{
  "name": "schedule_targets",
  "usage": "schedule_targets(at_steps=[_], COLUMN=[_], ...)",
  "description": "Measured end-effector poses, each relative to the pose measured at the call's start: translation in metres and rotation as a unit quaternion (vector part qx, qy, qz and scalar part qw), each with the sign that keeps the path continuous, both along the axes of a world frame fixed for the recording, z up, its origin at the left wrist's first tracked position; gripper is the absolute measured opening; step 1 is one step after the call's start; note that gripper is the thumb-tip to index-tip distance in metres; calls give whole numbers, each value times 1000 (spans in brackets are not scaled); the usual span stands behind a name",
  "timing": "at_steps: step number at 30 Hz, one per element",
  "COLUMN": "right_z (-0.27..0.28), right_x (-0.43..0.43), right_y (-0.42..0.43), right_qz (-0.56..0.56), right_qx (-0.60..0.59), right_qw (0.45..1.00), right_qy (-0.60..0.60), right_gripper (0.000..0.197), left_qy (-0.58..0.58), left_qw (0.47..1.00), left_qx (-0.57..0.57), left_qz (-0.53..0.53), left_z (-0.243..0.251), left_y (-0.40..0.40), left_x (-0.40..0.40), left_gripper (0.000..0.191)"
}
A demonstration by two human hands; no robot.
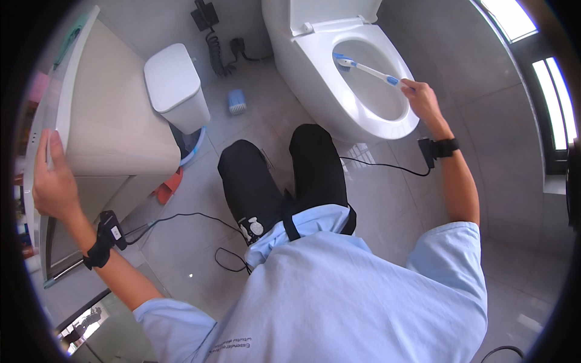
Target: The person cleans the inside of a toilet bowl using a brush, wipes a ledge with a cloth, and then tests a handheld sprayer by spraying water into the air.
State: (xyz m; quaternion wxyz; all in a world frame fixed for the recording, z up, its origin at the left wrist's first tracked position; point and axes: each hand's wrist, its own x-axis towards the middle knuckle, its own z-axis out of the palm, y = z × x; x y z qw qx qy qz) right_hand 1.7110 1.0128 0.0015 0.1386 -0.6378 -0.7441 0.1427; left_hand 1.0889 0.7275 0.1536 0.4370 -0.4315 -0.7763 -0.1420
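Note:
My right hand (pixel 420 97) is closed around the handle end of a white and blue toilet brush (pixel 372 71). The brush's bristled head lies inside the bowl, near the back left of the opening of the white toilet (pixel 313 81), whose lid is raised. My left hand (pixel 56 181) rests at the edge of the vanity counter (pixel 75 77) on the far left, its fingers around the rim. Both wrists wear black straps with small devices and cables.
A white lidded bin (pixel 174 79) stands beside the vanity, near a blue brush holder or brush head (pixel 236 101) on the tiled floor. A red dustpan-like object (pixel 169 187) and a blue-rimmed basin (pixel 195 147) lie below the vanity. A black coiled cable (pixel 214 50) hangs by the wall.

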Motion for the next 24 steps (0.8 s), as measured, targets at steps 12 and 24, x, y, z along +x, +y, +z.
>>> schedule_targets(at_steps=[12,24], right_z=[59,98], right_x=[21,-29], right_y=[-64,-68], right_qz=[130,240], right_qx=[87,-88], right_qw=[891,900], right_qy=[-427,-352], right_gripper=[22,18], left_qy=[-16,-5], left_qw=[1000,999], left_qx=[-3,-5], left_qz=[-9,-39], left_z=[4,4], left_y=[1,0], left_x=[-2,-3], left_gripper=[48,44])
